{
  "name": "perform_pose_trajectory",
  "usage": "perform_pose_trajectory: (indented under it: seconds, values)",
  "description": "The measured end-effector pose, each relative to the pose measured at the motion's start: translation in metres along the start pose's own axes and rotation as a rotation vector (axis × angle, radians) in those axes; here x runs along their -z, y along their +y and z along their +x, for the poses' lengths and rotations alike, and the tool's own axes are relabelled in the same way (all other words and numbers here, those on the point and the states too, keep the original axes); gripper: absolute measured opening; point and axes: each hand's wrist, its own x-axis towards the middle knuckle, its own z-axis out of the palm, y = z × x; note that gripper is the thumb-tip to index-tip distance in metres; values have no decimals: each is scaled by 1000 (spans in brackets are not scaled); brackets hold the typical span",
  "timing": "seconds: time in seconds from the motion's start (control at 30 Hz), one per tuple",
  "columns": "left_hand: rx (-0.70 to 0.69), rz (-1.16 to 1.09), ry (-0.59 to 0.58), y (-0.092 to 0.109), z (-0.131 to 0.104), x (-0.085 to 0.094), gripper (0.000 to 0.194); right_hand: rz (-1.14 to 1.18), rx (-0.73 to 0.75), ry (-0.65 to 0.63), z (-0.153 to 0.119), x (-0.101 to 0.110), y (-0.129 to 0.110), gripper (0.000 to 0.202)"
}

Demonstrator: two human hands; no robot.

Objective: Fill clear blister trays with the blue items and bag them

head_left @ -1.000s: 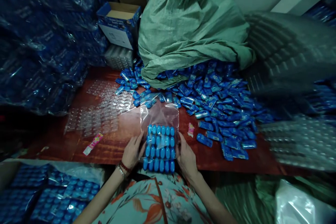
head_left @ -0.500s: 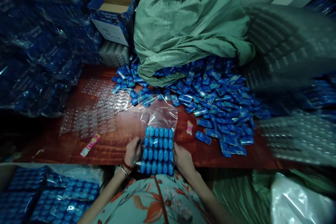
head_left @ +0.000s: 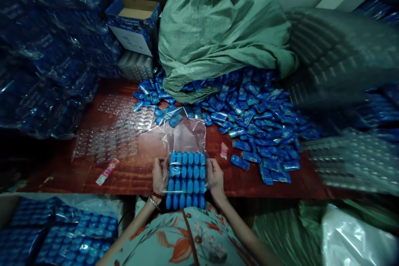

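Note:
A clear plastic bag (head_left: 187,135) surrounds most of a block of blue oval pieces (head_left: 187,172), which stand in several rows at the table's front edge. At the left side of the block, my left hand (head_left: 159,176) has its fingers closed on the bag's edge. My right hand (head_left: 215,178) pinches the bag's edge on the other side. The bag's upper part lies loose and flat beyond the pieces, towards small blue packets (head_left: 268,133). The lowest row is at the bag's near end, close to the floral clothing.
A green sack (head_left: 218,29) stands behind the packets. Clear blister trays (head_left: 115,129) and a pink wrapper (head_left: 111,168) lie left; another pink wrapper (head_left: 224,150) lies right. An open box (head_left: 134,25) stands back left. Wrapped blue packs (head_left: 81,232) fill the lower left.
Both hands have moved slightly up along the block's sides. The bag's loose end has shifted a little left, and its near edge now shows across the lower rows.

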Motion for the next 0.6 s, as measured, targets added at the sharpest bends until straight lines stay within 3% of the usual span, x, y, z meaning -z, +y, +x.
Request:
perform_pose_trajectory:
  seconds: [0.27, 0.4, 0.6]
  values:
    - [5, -62, -47, -11, 5, 4, 36, 26, -9, 32, -1, -8, 5, 37]
    - [43, -132, -47, -19, 1, -1, 35, 77, -56, -45, 2, -9, 7, 35]
    - [23, -291, 30, -8, 0, -9, 36, 105, -20, -29, 16, -7, -12, 37]
